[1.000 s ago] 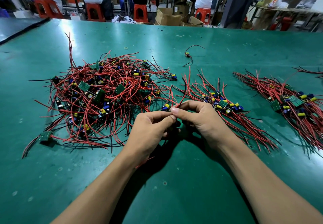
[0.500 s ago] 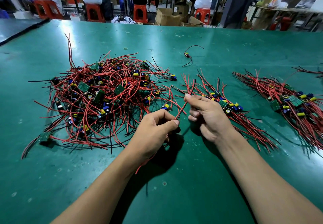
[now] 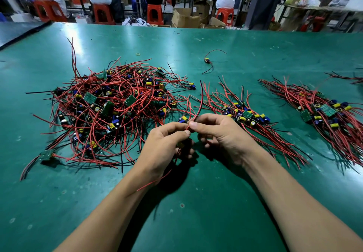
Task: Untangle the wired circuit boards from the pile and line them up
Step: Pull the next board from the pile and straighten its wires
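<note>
You are holding both hands together over the near middle of the green table [image 3: 255, 55], just in front of the gap between the tangled pile [image 3: 110, 110] and the nearest row [image 3: 247, 114] of lined-up boards. Your left hand [image 3: 165, 149] is curling around one wired circuit board [image 3: 181, 144], of which only a bit of a yellow part is showing under the hand. Its thumb and forefinger are pressing together at the base of a wire pair [image 3: 201, 102]. Your right hand [image 3: 222, 133] is meeting it tip to tip, with its fingers [image 3: 194, 124] pinching that same red-and-black pair, which is rising from the pinch and arching away from you above the table. A loose red wire [image 3: 153, 183] is trailing out from under your left hand toward you. The pile is lying to the left of your hands, its red and black leads crossing every way, with green boards and yellow and blue parts showing through. The nearest row is lying just right of your hands, with a second row [image 3: 330, 114] farther right and apart from it. A lone board [image 3: 207, 61] is sitting by itself beyond them, and a small rubber band [image 3: 138, 54] is lying past the pile. Beyond the far edge, people are sitting on orange stools [image 3: 155, 13] among cardboard boxes [image 3: 184, 18].
</note>
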Action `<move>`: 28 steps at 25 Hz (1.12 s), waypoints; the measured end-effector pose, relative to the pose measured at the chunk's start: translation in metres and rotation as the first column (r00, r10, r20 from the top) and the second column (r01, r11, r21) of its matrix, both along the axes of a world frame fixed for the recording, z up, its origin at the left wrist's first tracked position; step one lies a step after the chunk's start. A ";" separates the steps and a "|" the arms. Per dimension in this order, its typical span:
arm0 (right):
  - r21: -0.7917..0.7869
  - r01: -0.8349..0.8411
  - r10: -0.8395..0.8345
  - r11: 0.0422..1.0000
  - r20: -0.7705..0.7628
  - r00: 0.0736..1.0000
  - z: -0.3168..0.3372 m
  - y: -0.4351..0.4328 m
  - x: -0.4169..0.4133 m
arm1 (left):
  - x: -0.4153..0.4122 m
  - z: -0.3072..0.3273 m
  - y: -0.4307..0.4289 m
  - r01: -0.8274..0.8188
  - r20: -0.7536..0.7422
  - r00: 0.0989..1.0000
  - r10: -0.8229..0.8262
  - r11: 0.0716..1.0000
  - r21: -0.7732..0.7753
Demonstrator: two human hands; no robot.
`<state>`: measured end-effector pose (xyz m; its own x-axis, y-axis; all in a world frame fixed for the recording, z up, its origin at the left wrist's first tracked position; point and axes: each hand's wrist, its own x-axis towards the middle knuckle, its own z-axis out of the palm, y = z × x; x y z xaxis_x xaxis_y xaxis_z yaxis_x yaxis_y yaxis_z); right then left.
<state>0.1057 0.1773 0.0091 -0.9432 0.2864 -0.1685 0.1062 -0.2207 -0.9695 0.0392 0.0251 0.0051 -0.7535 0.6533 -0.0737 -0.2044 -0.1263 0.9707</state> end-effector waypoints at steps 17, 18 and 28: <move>-0.530 0.303 -0.329 0.792 0.048 0.943 0.016 0.002 -0.011 | 0.007 0.002 0.003 -0.046 -0.336 0.942 -0.014 0.984 -0.169; -0.559 0.289 -0.313 0.777 0.055 0.948 0.018 0.003 -0.011 | 0.007 0.002 0.002 -0.044 -0.336 0.942 -0.016 0.984 -0.171; -0.638 0.224 -0.290 0.737 0.001 0.957 0.023 0.008 -0.008 | 0.007 0.003 0.002 -0.037 -0.303 0.953 -0.014 0.986 -0.162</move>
<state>0.0974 0.1855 0.0322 -0.8695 0.3814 -0.3138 -0.1259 -0.7855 -0.6059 0.0464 0.0268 0.0082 -0.7646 0.6423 0.0530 0.1022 0.0395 0.9940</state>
